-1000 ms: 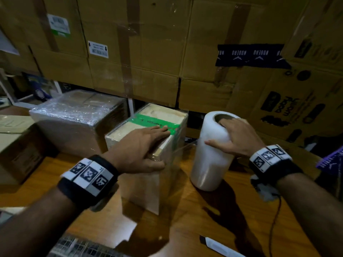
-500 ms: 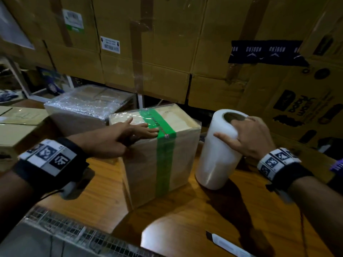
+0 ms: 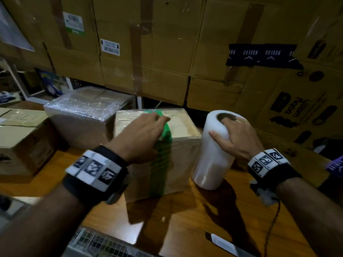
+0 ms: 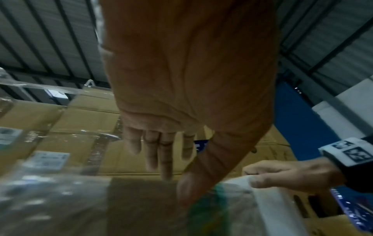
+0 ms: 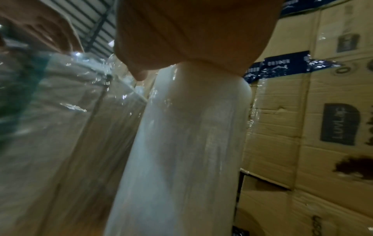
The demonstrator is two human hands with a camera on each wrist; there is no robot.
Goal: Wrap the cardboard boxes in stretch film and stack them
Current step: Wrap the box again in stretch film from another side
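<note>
We note a tan cardboard box (image 3: 178, 156) banded with green tape (image 3: 161, 160) under clear film. The stretch film roll (image 3: 213, 154) is milky white. The table (image 3: 194, 216) shows orange-brown wood grain. Both wristbands (image 3: 94, 168) are black with black-and-white square markers. Stacked brown cartons (image 3: 157, 43) behind carry dark blue printed tape (image 3: 261, 54) and white labels (image 3: 110, 47).

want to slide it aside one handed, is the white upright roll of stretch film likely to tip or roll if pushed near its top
Probably tips: the white upright roll of stretch film stands tall on one narrow end on the glossy wooden table. Once down, its round sides would likely roll. The right hand grips its top rim, fingers in the core, likely steadying it. Its glossy surface looks slippery.
</note>
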